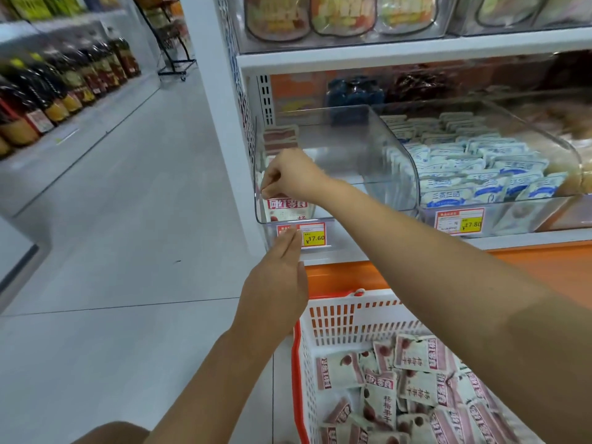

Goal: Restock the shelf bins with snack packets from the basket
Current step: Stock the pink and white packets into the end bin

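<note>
Snack packets in pink and white wrappers lie heaped in the white, orange-rimmed basket at the lower right, below the shelf. Above it the right hand reaches across into the front left corner of the clear bin, its fingers curled downward and pinching the top edge of an upright packet that stands against the bin's front wall, directly under the knuckles. More of the same packets stand behind it along the left wall. The left hand is lower, outside the bin, with straight fingers together pointing up, their tips at the price tag under the bin. The neighbouring bin holds blue-and-white packets.
</note>
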Tool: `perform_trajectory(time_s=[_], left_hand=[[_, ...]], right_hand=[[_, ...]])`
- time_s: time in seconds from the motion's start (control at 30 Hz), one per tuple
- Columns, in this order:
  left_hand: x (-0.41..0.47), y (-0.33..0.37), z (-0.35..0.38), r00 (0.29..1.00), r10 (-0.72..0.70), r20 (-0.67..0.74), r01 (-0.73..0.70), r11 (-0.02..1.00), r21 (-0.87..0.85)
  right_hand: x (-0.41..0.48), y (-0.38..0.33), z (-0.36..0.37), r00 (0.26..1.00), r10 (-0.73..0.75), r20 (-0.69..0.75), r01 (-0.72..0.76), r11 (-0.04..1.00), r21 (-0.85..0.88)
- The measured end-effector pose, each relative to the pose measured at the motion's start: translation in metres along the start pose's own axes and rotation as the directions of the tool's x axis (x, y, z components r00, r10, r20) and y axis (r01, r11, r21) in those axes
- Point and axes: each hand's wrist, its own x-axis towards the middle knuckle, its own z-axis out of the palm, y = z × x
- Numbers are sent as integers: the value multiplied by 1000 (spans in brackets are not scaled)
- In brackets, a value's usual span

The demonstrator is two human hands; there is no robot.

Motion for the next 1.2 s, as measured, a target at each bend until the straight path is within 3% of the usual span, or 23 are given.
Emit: perform_trajectory(time_s=[0.3,0.43,0.53,0.63,0.73,0.8,0.93,1.03,1.2], left_hand=[[-10,3,7,999,43,30,-42,999,-23],[-15,16,20,989,91,119,-91,996,-8],[-20,23,39,962,84,259,-95,995,30],[-24,19,66,896,33,444,-93,989,116],[-27,5,87,815,-92,573,-43,975,218],[-27,-7,97,752,-161,639,-12,966,257],[-25,-15,108,694,-231,682,40,958,284],[-21,-14,109,700,-202,685,41,969,243],[-15,-15,111,679,-222,700,48,965,259]], right_hand=[[-96,10,-16,942,25,-336,68,963,262],[-164,44,5,955,97,-280,-14,959,284],[-204,98,36,946,297,-133,-259,934,244],[-248,167,74,808,587,-46,-573,802,166],[-297,215,101,554,832,-30,-821,552,144],[-321,232,116,396,918,8,-903,387,188],[-345,241,139,212,960,181,-931,143,335],[-357,237,150,155,955,251,-902,33,430],[-352,236,157,181,975,129,-884,104,455]])
